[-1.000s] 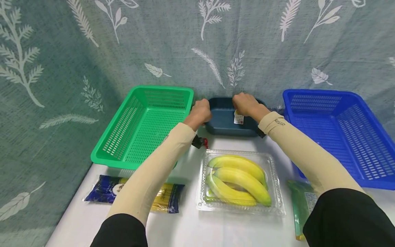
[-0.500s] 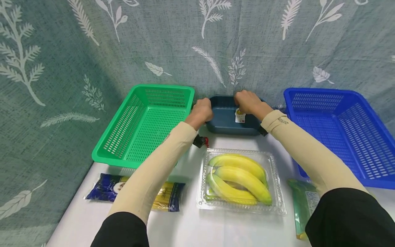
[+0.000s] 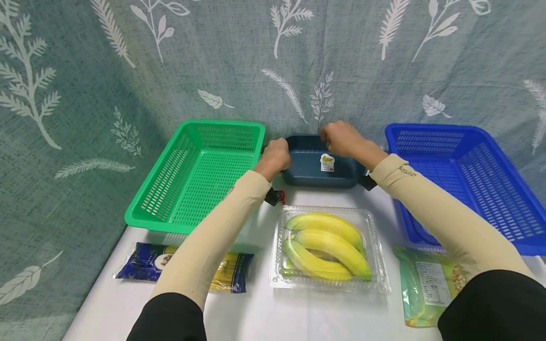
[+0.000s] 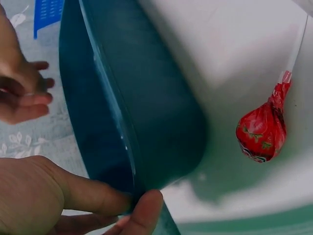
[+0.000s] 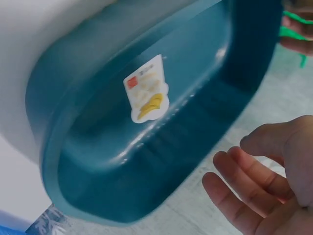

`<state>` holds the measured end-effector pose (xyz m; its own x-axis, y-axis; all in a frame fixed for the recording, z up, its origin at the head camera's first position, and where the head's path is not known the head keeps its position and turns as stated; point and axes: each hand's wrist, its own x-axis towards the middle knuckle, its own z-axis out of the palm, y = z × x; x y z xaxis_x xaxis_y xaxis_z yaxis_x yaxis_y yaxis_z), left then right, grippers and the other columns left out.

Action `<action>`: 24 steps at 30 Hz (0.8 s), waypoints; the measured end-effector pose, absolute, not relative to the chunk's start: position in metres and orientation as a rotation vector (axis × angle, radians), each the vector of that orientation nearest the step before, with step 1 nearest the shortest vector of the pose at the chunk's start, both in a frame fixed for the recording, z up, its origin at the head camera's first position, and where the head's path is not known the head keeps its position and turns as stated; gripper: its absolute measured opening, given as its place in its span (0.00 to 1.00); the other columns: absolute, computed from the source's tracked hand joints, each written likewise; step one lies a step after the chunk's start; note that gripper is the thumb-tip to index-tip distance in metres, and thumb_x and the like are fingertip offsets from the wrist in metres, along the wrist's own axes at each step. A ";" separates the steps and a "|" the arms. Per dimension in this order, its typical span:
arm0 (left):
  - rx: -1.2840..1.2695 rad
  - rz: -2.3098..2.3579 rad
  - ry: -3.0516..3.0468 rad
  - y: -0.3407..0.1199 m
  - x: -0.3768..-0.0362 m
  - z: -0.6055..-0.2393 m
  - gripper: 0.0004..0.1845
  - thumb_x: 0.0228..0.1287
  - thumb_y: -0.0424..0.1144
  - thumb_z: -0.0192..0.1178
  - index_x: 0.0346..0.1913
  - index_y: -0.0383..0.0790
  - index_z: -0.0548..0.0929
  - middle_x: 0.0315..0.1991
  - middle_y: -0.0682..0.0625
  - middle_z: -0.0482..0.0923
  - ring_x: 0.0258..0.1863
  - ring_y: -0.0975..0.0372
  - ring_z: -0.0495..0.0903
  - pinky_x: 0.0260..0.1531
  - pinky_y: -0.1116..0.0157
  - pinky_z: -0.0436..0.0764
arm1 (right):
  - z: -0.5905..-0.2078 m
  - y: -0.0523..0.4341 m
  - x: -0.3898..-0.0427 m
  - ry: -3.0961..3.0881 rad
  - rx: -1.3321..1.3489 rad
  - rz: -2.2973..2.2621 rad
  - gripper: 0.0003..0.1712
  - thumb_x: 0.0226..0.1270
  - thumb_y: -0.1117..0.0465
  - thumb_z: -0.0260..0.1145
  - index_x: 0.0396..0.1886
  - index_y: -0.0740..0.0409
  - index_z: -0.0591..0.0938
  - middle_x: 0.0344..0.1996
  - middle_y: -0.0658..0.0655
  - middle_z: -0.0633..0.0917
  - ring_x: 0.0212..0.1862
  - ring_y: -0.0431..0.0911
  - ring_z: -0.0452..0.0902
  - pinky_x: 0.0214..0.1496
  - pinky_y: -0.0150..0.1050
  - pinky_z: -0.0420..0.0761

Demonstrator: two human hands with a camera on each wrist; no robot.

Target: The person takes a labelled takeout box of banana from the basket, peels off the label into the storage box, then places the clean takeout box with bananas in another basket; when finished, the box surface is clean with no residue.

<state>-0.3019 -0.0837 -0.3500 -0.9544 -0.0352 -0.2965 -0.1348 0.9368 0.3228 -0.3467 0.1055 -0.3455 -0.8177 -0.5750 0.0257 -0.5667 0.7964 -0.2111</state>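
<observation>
A dark teal plastic tub (image 3: pixel 307 177) stands against the curtain, between the green and blue baskets. My left hand (image 3: pixel 276 154) pinches its left end at the rim; the left wrist view shows thumb and fingers around the wall (image 4: pixel 156 107). My right hand (image 3: pixel 344 140) hovers at the tub's far right side. Its fingers are spread and loosely bent in the right wrist view, apart from the rim, with nothing in them. Inside the tub is a small white card (image 5: pixel 147 93) with a banana picture. A red-wrapped lollipop (image 4: pixel 264 125) lies on the table by the tub's near left corner.
A green basket (image 3: pixel 194 229) stands left, a blue basket (image 3: pixel 465 130) right. In front, a clear lidded box (image 3: pixel 332 288) contains several bananas (image 3: pixel 334 246). A blue and yellow spaghetti pack (image 3: pixel 232 272) lies under the left forearm, a green bag (image 3: pixel 426 284) near the right.
My right hand has come off the tub's far rim and lifted slightly, uncovering the card's banana picture. My right forearm has swung right, exposing more of the green bag. My left hand keeps its hold.
</observation>
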 end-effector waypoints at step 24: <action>0.062 0.630 2.820 -0.086 -0.276 -0.326 0.21 0.67 0.44 0.50 0.57 0.33 0.70 0.41 0.42 0.73 0.22 0.59 0.69 0.22 0.62 0.71 | -0.310 0.152 -0.267 3.041 -0.903 -0.658 0.18 0.67 0.54 0.59 0.50 0.61 0.78 0.45 0.62 0.82 0.46 0.54 0.77 0.42 0.51 0.77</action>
<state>-0.2762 -0.0858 -0.3263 -0.9677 0.0954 -0.2334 -0.0130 0.9056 0.4239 -0.2671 0.1523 -0.3103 -0.8402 -0.5019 0.2051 -0.5418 0.7627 -0.3532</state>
